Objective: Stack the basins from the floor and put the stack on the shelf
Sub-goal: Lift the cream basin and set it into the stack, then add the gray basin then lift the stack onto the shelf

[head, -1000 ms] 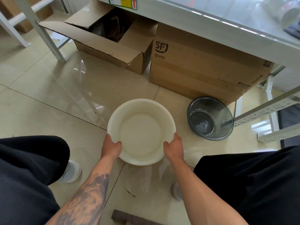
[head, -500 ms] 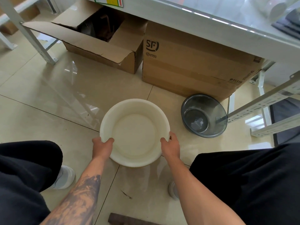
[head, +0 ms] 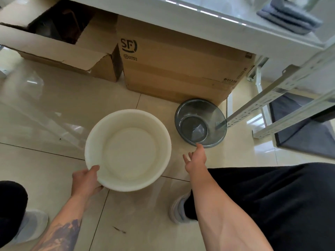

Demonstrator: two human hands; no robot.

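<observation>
On the floor, I note no stacking yet: left hand (head: 85,180) pinches the white basin (head: 127,150) rim, right hand (head: 196,158) spread, reaching toward the grey basin (head: 200,122) at 2 o'clock; shelf (head: 208,20) placement remains.

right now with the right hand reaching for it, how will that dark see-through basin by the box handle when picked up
The grey translucent basin looks like thin plastic and empty, so probably light, perhaps a bit flexible at the rim. Its glossy wall may be slippery for the open right hand. The base looks narrow under a flared rim, so a push on the rim could tip it.
</observation>
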